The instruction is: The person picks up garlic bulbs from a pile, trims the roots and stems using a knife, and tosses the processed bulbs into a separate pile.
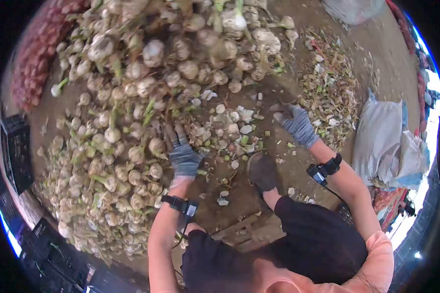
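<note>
My left hand [185, 154], in a grey knitted glove with darker fingers, rests at the edge of a large heap of pale round bulbs [137, 155] with green stems. Its fingers stretch forward, apart, beside the nearest bulbs. Over bare ground to the right is my right hand [298, 126], gloved the same way. The thumb and fingers there are spread, and I see nothing between them. Scattered trimmings [232, 127], white and green, lie between the two hands. Whether the bulbs are onions or garlic I cannot make out.
A second heap of peelings [330, 85] lies beyond my right hand. White sacks [379, 139] stand at the right, a red mesh bag [41, 56] at the upper left. Black crates [17, 151] line the left side. My shoe [262, 172] is near the trimmings.
</note>
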Action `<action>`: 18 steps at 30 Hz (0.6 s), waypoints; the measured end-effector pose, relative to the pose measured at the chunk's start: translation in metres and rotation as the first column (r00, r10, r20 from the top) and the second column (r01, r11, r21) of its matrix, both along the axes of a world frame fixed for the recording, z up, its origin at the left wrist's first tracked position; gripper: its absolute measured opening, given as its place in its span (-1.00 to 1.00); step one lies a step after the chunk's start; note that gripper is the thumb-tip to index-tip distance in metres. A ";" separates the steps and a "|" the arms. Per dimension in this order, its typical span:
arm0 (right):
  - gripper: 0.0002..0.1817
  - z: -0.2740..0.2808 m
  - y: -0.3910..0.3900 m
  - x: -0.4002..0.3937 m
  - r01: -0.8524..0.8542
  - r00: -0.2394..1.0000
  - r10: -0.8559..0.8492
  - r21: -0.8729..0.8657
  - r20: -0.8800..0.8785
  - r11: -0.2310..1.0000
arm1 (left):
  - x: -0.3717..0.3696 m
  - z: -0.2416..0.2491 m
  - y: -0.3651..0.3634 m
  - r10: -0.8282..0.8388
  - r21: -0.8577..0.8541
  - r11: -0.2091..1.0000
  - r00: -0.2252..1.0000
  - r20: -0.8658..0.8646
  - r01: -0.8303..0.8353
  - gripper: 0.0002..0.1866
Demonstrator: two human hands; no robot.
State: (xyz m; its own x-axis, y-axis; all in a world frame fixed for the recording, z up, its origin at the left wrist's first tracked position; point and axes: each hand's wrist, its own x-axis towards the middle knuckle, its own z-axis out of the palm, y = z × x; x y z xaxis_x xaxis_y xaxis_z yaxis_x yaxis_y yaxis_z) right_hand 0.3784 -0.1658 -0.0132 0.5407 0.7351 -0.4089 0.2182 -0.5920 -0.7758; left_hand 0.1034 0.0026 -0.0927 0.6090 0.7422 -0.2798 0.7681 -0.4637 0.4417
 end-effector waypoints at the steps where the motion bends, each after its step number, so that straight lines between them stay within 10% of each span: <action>1: -0.74 -0.002 -0.007 0.005 0.015 1.000 -0.015 -0.009 0.004 1.000 | 0.011 -0.003 -0.003 -0.056 0.158 0.986 0.997 0.062 0.046 0.27; 10: -0.74 0.022 -0.025 0.037 0.084 0.977 -0.082 -0.001 0.198 0.997 | 0.159 0.015 -0.100 -0.467 -0.110 0.792 0.713 0.523 0.600 -0.08; 12: -0.71 -0.015 -0.053 0.066 0.125 0.943 -0.098 -0.063 0.318 0.990 | 0.176 0.043 -0.116 -0.592 0.097 0.628 0.393 0.704 0.772 -0.08; 18: -0.67 0.012 -0.042 0.054 0.118 0.920 -0.122 0.034 0.372 0.992 | 0.027 0.041 -0.066 -0.603 0.023 0.745 0.658 0.451 0.667 -0.19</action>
